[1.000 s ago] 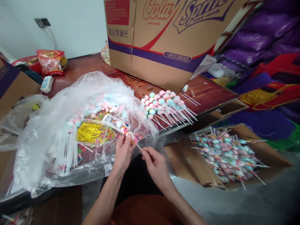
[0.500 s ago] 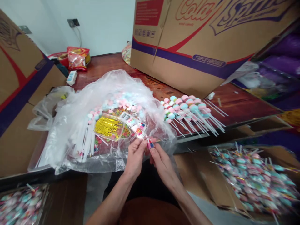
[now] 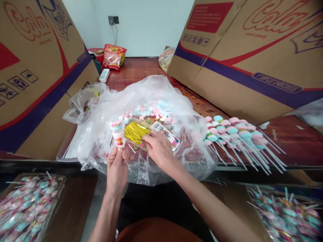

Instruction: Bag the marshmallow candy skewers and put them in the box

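My left hand (image 3: 117,168) is closed around the gathered neck of a small printed clear bag (image 3: 117,134), which stands upright with marshmallow candy inside. My right hand (image 3: 161,151) reaches across, thumb and fingertips pinched at the right end of a pile of gold twist ties (image 3: 135,131); how many they grip is hidden. The ties lie in a clear tray on a large plastic sheet. Just beyond my right hand lies a stack of flat printed bags (image 3: 165,132). Pastel marshmallows (image 3: 153,112) and small candy rings lie loose behind the ties.
Several marshmallow sticks (image 3: 237,131) are piled on the table's right side, white sticks toward me. Large cardboard cartons (image 3: 234,64) stand at both sides. Below the table edge, boxes of wrapped candy sticks (image 3: 27,201) sit left and right. A red snack packet (image 3: 114,56) is at the back.
My hands were together at a printed bag. They have parted: my left hand raised the bag up and left, and my right hand moved to the gold ties. The view turned left.
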Motion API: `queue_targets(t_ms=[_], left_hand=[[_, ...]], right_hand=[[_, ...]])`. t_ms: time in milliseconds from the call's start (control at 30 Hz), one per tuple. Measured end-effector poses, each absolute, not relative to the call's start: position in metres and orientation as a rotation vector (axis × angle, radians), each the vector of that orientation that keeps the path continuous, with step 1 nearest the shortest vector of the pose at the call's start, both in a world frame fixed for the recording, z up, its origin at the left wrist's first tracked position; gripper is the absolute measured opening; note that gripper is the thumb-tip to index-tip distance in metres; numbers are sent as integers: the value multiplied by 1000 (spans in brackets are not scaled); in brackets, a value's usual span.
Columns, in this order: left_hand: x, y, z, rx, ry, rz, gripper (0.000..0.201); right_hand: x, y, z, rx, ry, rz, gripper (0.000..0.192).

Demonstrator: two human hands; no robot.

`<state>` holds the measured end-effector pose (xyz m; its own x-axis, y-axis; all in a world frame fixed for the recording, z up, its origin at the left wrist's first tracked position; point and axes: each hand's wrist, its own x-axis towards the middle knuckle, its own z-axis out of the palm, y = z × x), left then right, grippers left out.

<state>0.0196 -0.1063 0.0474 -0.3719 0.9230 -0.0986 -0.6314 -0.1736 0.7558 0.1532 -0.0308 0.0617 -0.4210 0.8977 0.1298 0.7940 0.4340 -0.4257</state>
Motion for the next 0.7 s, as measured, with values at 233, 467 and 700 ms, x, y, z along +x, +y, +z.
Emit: queue_targets(t_ms=[233,467,700], left_hand=[[5,-107,34,341,891,1697,30],[10,-96,26,342,895,1752,28],[33,-93,29,420,963,1666,26]], right_hand=[[122,-6,42,-1574,-2679,111,25],[144,-8,50,-1562,-2318,332,19],[167,-58,56,-1070,-1665,1251,14]])
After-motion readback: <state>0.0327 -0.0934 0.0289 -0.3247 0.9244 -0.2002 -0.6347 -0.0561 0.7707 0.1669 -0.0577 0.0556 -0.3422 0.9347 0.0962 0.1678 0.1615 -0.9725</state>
